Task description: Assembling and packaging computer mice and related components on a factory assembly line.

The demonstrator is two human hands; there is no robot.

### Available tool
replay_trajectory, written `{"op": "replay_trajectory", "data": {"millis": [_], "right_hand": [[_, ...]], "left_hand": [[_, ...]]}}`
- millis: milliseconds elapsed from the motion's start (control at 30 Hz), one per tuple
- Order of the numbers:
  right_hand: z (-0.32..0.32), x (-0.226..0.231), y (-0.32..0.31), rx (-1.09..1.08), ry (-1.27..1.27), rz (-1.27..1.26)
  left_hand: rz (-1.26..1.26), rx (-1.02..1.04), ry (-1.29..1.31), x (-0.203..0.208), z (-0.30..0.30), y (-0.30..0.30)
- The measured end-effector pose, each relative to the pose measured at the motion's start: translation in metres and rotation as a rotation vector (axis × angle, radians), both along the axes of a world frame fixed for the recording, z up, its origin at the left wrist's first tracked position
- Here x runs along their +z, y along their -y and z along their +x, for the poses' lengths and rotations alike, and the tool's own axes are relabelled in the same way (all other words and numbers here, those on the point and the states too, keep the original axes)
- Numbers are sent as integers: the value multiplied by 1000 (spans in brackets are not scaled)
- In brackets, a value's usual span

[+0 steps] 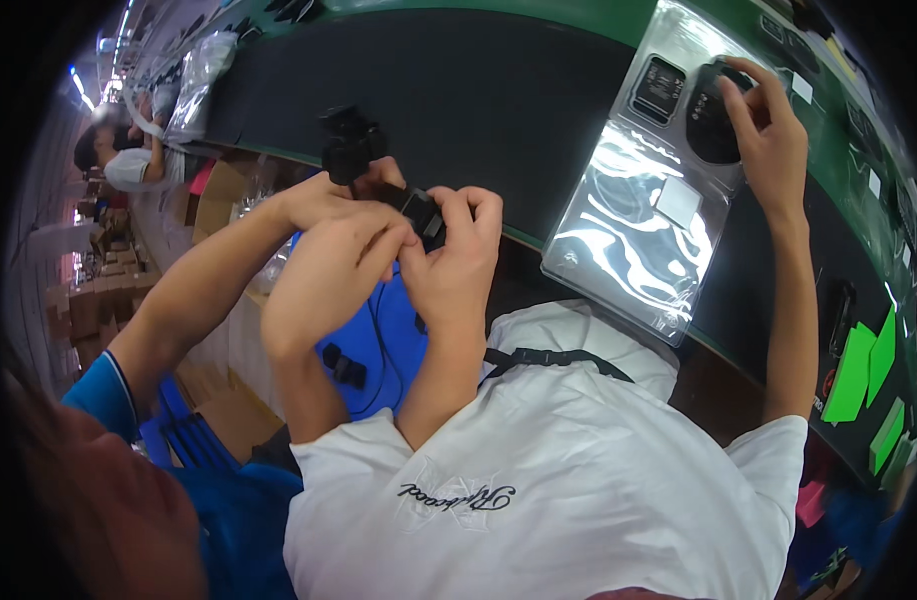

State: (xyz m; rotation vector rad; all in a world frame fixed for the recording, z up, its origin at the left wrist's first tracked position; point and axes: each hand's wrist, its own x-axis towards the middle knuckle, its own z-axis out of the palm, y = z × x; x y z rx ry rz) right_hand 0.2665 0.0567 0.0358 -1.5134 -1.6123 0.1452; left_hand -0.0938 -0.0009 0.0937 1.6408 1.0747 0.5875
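— Step?
— Probably positioning: right hand [767, 115] pinches the black oval device [714, 125], in a clear plastic tray [591, 245] overhanging the black surface's [499, 95] near edge.
— Left hand [341, 248]?
— Grip unclear.
— Next?
— Likely calls for steady pressure.

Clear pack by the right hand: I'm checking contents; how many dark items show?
2: a rectangular item at upper left, a rounded item partly under the right hand. Glare may hide others.
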Motion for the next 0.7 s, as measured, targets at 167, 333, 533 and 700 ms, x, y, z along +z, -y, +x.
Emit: {"op": "replay_trajectory", "data": {"millis": [167, 333, 533, 700], "right_hand": [[30, -29, 19, -39, -138, 226], [59, -53, 32, -121, -150, 352], [66, -58, 36, -142, -156, 320], [59, -61, 32, -39, -112, 288]], "left_hand": [[-57, -42, 125, -4, -2, 2], [-99, -76, 128, 11, -22, 0], [-101, -21, 200, -5, -23, -2], [-103, 17, 250, 2, -35, 14]]}}
